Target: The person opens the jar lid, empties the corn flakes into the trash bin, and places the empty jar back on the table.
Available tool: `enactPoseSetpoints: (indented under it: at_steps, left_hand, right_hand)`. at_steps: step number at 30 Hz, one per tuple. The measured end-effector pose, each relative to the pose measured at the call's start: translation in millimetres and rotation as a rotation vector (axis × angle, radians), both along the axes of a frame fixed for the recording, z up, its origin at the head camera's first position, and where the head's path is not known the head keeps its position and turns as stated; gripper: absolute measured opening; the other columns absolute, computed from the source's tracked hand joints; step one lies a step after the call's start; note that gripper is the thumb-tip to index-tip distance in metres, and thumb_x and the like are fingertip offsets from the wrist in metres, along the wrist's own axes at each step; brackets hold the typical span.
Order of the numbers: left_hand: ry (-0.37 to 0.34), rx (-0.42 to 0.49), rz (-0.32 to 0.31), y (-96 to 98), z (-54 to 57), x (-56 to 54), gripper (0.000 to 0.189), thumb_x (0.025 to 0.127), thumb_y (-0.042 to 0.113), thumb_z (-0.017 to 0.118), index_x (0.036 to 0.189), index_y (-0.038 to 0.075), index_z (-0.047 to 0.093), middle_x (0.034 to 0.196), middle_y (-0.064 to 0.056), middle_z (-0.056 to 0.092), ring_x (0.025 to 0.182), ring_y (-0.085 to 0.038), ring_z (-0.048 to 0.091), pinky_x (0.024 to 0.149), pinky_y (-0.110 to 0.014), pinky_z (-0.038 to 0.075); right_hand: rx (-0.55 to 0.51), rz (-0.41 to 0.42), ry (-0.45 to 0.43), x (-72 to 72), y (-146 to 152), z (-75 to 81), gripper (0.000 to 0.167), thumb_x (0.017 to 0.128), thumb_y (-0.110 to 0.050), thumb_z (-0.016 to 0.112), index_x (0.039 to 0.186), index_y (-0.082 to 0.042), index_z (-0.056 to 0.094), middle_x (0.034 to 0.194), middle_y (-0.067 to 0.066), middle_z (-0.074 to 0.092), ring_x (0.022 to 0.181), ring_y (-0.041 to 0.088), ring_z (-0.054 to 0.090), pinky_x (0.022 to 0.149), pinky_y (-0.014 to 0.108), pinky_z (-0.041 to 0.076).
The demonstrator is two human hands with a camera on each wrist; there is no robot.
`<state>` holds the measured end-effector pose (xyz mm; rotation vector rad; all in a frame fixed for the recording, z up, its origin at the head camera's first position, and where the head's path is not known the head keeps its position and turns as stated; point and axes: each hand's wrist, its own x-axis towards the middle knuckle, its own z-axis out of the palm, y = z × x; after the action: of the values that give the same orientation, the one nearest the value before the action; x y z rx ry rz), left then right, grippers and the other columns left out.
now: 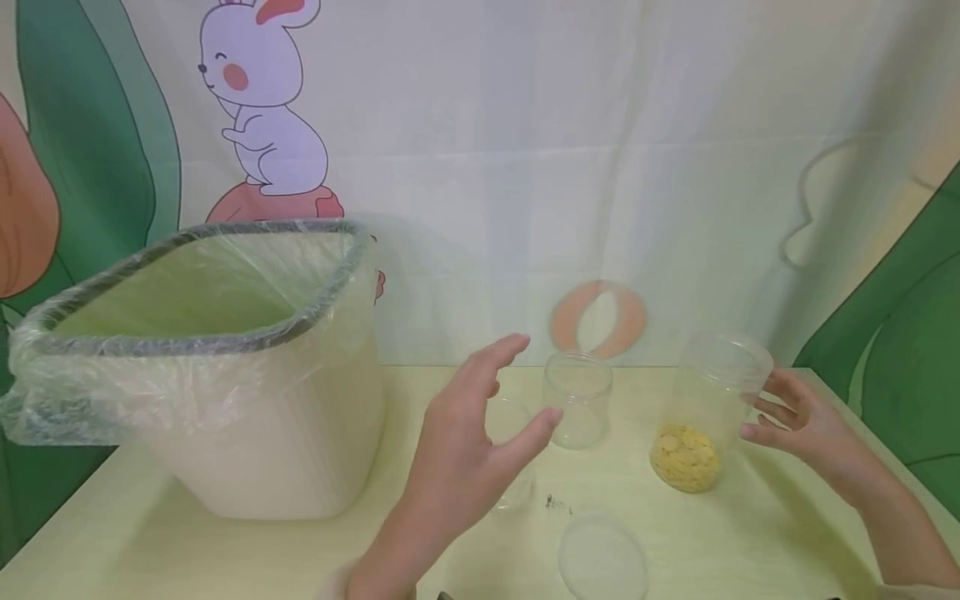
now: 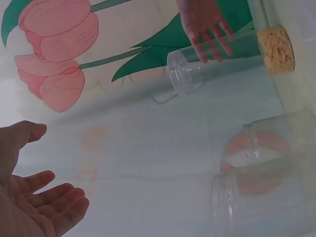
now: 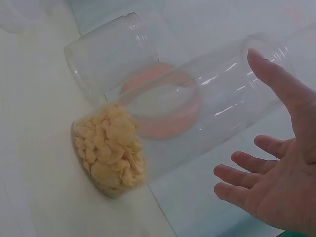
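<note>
Yellow flakes (image 1: 685, 457) in tall jar (image 1: 705, 404) — left hand (image 1: 459, 437), right hand (image 1: 813, 429) spread; best grip low, clear of surface's (image 1: 225, 558) right edge.

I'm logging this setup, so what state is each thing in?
Left hand: raised, holding nothing
Tall jar: upright, partly filled with yellow flakes
Right hand: beside the tall jar, not gripping
Back small jar: upright, looks empty
Jar behind the left hand: upright, looks empty
Round lid: flat on the table
Bin: upright, uncovered, bag-lined
</note>
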<state>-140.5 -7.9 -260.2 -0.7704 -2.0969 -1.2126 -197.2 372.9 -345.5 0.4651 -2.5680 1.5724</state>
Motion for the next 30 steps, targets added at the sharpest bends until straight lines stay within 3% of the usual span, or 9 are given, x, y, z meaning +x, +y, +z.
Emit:
enactPoseSetpoints:
  at_steps: [10,15,18,21,23,25,28,30]
  left_hand:
    - [-0.075,-0.036,-0.086,24.7,-9.2,-2.5,0.054,0.079,0.021,0.07,0.128,0.01,0.048,0.126,0.002,0.053,0.117,-0.01,0.048,0.095,-0.028,0.042]
    - [-0.082,-0.118,-0.087,37.6,-17.2,-2.7,0.057,0.081,0.026,0.069,0.13,0.01,0.045,0.129,0.003,0.052,0.119,-0.01,0.047,0.096,-0.029,0.041]
    - [-0.066,-0.161,-0.088,44.5,-22.9,-4.4,0.056,0.082,0.028,0.067,0.131,0.01,0.044,0.129,0.003,0.051,0.119,-0.01,0.047,0.095,-0.028,0.042]
    - [-0.067,-0.189,-0.089,50.5,-26.9,-6.2,0.056,0.083,0.03,0.066,0.131,0.011,0.044,0.13,0.003,0.05,0.119,-0.009,0.047,0.095,-0.027,0.042]
    - [-0.075,-0.209,-0.089,54.4,-28.6,-7.3,0.057,0.084,0.031,0.065,0.132,0.011,0.043,0.131,0.003,0.049,0.12,-0.009,0.045,0.095,-0.027,0.041]
    - [-0.085,-0.23,-0.087,58.1,-29.9,-8.5,0.057,0.084,0.032,0.064,0.133,0.011,0.042,0.133,0.003,0.048,0.121,-0.009,0.044,0.096,-0.026,0.04]
    - [-0.098,-0.257,-0.086,63.9,-31.9,-10.5,0.058,0.084,0.032,0.064,0.133,0.012,0.042,0.133,0.004,0.047,0.122,-0.008,0.043,0.097,-0.025,0.039]
    - [-0.103,-0.269,-0.087,68.1,-33.9,-12.0,0.057,0.084,0.032,0.063,0.133,0.013,0.042,0.133,0.004,0.048,0.122,-0.007,0.043,0.097,-0.024,0.039]
  right_hand:
    - [-0.004,0.032,-0.052,-3.1,-3.0,-9.6,0.069,0.086,0.0,0.058,0.139,-0.028,0.023,0.121,-0.022,0.035,0.103,-0.012,0.042,0.078,0.015,0.045]
    - [-0.002,0.042,-0.045,-4.4,-8.5,-12.8,0.065,0.084,0.001,0.061,0.133,-0.029,0.03,0.12,-0.023,0.038,0.103,-0.012,0.043,0.08,0.012,0.043]
    - [0.021,0.032,-0.058,-5.2,-11.3,-14.6,0.062,0.083,-0.001,0.062,0.135,-0.017,0.031,0.123,-0.017,0.038,0.106,-0.007,0.045,0.08,0.012,0.043]
    - [0.062,0.026,-0.07,-5.5,-13.9,-15.7,0.066,0.083,-0.004,0.063,0.137,-0.002,0.024,0.13,0.002,0.04,0.107,-0.006,0.046,0.08,0.015,0.044]
    - [0.076,0.029,-0.093,-5.5,-16.2,-16.5,0.071,0.084,-0.006,0.063,0.138,0.002,0.019,0.134,0.014,0.037,0.107,-0.004,0.046,0.082,0.023,0.048]
    - [0.09,0.032,-0.113,-5.6,-18.8,-16.9,0.074,0.084,-0.007,0.063,0.14,0.002,0.015,0.136,0.026,0.031,0.115,0.014,0.048,0.084,0.036,0.049]
    - [0.101,0.034,-0.139,-6.6,-21.5,-18.2,0.076,0.085,-0.01,0.062,0.14,0.003,0.013,0.137,0.031,0.029,0.119,0.045,0.039,0.083,0.053,0.047]
    - [0.107,0.037,-0.143,-7.8,-22.3,-20.0,0.076,0.085,-0.01,0.063,0.14,0.004,0.013,0.136,0.033,0.029,0.119,0.053,0.033,0.084,0.055,0.045]
